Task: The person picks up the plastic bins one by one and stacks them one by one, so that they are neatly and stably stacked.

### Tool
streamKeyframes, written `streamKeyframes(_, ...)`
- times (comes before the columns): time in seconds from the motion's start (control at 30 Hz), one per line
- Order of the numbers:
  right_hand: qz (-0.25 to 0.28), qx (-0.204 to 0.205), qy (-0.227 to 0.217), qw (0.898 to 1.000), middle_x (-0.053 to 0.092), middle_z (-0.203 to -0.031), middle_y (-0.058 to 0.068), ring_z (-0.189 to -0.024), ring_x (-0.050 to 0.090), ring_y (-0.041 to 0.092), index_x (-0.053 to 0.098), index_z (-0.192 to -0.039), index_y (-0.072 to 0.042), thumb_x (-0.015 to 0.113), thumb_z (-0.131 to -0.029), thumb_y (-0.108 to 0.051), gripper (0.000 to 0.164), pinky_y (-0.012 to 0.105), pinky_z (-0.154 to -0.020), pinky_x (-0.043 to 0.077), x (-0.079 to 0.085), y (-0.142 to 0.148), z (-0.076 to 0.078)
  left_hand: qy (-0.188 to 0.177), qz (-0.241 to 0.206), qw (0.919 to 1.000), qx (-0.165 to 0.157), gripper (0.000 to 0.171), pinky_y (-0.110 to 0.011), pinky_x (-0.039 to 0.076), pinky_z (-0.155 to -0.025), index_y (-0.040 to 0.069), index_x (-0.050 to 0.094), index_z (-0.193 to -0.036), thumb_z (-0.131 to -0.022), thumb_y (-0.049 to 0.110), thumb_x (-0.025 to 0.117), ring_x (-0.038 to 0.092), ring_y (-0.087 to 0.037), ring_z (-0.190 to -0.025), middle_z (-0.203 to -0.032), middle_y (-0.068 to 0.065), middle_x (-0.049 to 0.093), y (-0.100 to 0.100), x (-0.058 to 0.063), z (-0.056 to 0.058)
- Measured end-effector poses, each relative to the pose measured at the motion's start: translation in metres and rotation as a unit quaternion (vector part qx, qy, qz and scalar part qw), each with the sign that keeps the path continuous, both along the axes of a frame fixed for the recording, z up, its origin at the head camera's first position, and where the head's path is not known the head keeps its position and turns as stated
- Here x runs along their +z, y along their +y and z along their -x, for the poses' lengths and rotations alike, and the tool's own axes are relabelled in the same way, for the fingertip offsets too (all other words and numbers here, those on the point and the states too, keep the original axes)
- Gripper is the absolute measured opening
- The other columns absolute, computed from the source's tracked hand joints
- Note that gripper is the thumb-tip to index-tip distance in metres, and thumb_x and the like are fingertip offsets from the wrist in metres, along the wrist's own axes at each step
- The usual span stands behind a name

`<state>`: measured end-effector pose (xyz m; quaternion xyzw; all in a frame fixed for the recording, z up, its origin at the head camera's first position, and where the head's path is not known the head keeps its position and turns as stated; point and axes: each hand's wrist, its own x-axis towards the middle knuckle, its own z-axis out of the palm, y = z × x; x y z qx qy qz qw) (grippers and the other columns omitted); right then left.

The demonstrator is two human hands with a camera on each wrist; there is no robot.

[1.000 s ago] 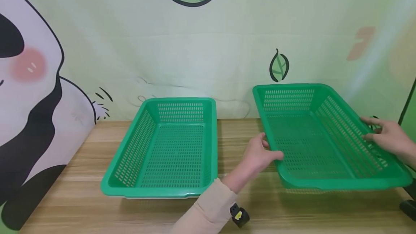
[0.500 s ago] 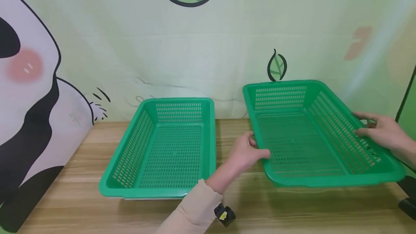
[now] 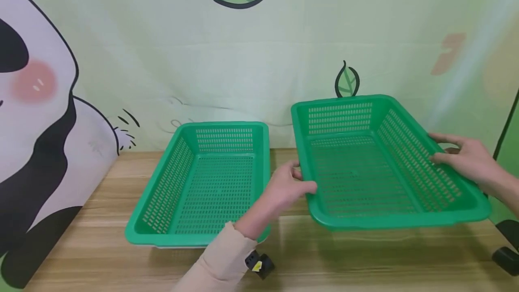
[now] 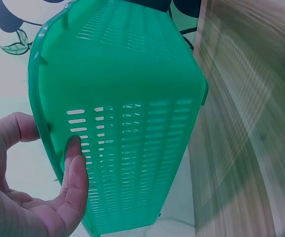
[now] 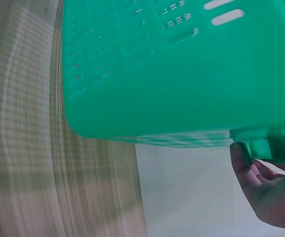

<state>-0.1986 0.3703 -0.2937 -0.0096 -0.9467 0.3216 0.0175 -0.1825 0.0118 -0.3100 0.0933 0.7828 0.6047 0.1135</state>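
Note:
A green plastic basket (image 3: 361, 175) with slotted walls hangs tilted above the table at the right, held between both hands. My left hand (image 3: 284, 188) grips its left rim, thumb over the edge and fingers against the outer wall. In the left wrist view the left hand (image 4: 43, 182) has its fingers on the slotted side below the rim. Across the basket, my right hand (image 3: 466, 159) holds the right rim. The right wrist view shows the right hand (image 5: 265, 187) at the rim, partly hidden by the basket wall (image 5: 182, 98).
A second green basket (image 3: 198, 239) stands on the wooden table (image 3: 300, 265) to the left, with the left forearm over its near right corner. Behind the table hangs a printed cloth (image 3: 182, 57). A black object (image 3: 506, 260) lies at the right edge.
Both hands have carried the held basket leftward and slightly up, nearer the second basket. It shows more tilt. The second basket stays in place.

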Motion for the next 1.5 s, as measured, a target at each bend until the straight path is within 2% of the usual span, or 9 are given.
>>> streamKeyframes(0.17, 0.016, -0.003, 0.014, 1.000, 0.031, -0.131, 0.039, -0.112, 0.036, 0.054, 0.022, -0.142, 0.000, 0.050, -0.091, -0.023, 0.062, 0.061, -0.081, 0.038, 0.004, -0.011, -0.002, -0.008, -0.001, 1.0000, 0.001, 0.066, -0.029, 0.050, -0.068, -0.004, 0.039, -0.132, -0.071, 0.005, 0.062, 0.057, -0.016, -0.077, -0.090, -0.010, 0.058, -0.009, 0.005, 0.000)
streamKeyframes(0.43, 0.037, 0.005, 0.011, 0.999, 0.022, -0.141, 0.033, -0.121, 0.027, 0.052, 0.022, -0.143, -0.004, 0.050, -0.091, -0.026, 0.062, 0.064, -0.086, 0.032, 0.015, -0.024, -0.001, -0.005, 0.016, 0.9999, 0.001, 0.064, -0.029, 0.051, -0.069, -0.001, 0.041, -0.131, -0.071, 0.005, 0.061, 0.056, -0.018, -0.081, -0.095, -0.011, 0.057, -0.026, 0.013, 0.003)
streamKeyframes(0.53, 0.044, 0.024, 0.012, 0.999, 0.026, -0.140, 0.031, -0.108, 0.052, 0.020, 0.024, -0.143, -0.004, 0.053, -0.091, -0.026, 0.063, 0.057, -0.083, 0.039, 0.016, -0.029, -0.001, -0.009, 0.023, 0.9997, 0.004, 0.067, -0.032, 0.051, -0.072, 0.000, 0.038, -0.134, -0.071, 0.006, 0.061, 0.054, -0.020, -0.081, -0.100, -0.012, 0.054, -0.036, 0.019, 0.002)
streamKeyframes(0.63, 0.059, 0.038, 0.006, 0.998, 0.031, -0.138, 0.030, -0.087, 0.048, -0.010, 0.025, -0.143, -0.005, 0.055, -0.090, -0.027, 0.065, 0.052, -0.082, 0.042, 0.015, -0.034, 0.000, -0.013, 0.036, 0.9992, 0.010, 0.069, -0.036, 0.050, -0.075, 0.002, 0.035, -0.136, -0.072, 0.007, 0.060, 0.054, -0.021, -0.077, -0.104, -0.013, 0.051, -0.046, 0.023, 0.002)
streamKeyframes(0.87, 0.089, 0.036, 0.010, 0.995, 0.036, -0.137, 0.024, -0.093, 0.054, 0.000, 0.026, -0.143, -0.008, 0.057, -0.089, -0.028, 0.066, 0.040, -0.081, 0.047, 0.019, -0.050, 0.002, -0.021, 0.070, 0.9971, 0.024, 0.070, -0.039, 0.047, -0.082, 0.005, 0.033, -0.138, -0.074, 0.009, 0.060, 0.059, -0.023, -0.078, -0.111, -0.012, 0.049, -0.063, 0.031, 0.001)
streamKeyframes(0.97, 0.104, 0.031, 0.017, 0.994, 0.050, -0.122, 0.004, -0.076, 0.054, -0.010, 0.028, -0.142, -0.008, 0.057, -0.089, -0.026, 0.064, 0.030, -0.066, 0.051, 0.022, -0.057, 0.002, -0.021, 0.078, 0.9963, 0.028, 0.069, -0.040, 0.046, -0.084, 0.006, 0.033, -0.139, -0.075, 0.010, 0.059, 0.060, -0.024, -0.081, -0.112, -0.012, 0.049, -0.069, 0.034, 0.001)
streamKeyframes(1.13, 0.152, 0.032, 0.023, 0.988, 0.050, -0.093, -0.026, -0.069, 0.062, 0.004, 0.028, -0.142, -0.006, 0.057, -0.088, -0.020, 0.063, 0.035, -0.057, 0.053, 0.027, -0.069, -0.001, -0.015, 0.079, 0.9965, 0.023, 0.070, -0.039, 0.048, -0.084, 0.006, 0.031, -0.139, -0.075, 0.008, 0.059, 0.060, -0.024, -0.084, -0.112, -0.014, 0.050, -0.079, 0.040, 0.000)
streamKeyframes(1.33, 0.168, 0.039, 0.019, 0.985, 0.057, -0.080, -0.024, -0.065, 0.064, 0.013, 0.025, -0.143, -0.005, 0.055, -0.089, -0.017, 0.062, 0.036, -0.056, 0.054, 0.032, -0.076, -0.002, -0.005, 0.071, 0.9974, 0.009, 0.072, -0.036, 0.050, -0.081, 0.003, 0.031, -0.139, -0.074, 0.006, 0.063, 0.058, -0.023, -0.088, -0.113, -0.016, 0.050, -0.087, 0.042, 0.000)
streamKeyframes(1.5, 0.146, 0.040, 0.029, 0.988, 0.053, -0.120, 0.007, -0.071, 0.060, 0.000, 0.026, -0.143, -0.008, 0.055, -0.090, -0.022, 0.062, 0.031, -0.059, 0.053, 0.033, -0.085, -0.002, 0.005, 0.086, 0.9962, 0.014, 0.073, -0.037, 0.050, -0.080, 0.002, 0.032, -0.138, -0.074, 0.008, 0.065, 0.057, -0.022, -0.086, -0.109, -0.015, 0.051, -0.094, 0.043, 0.001)
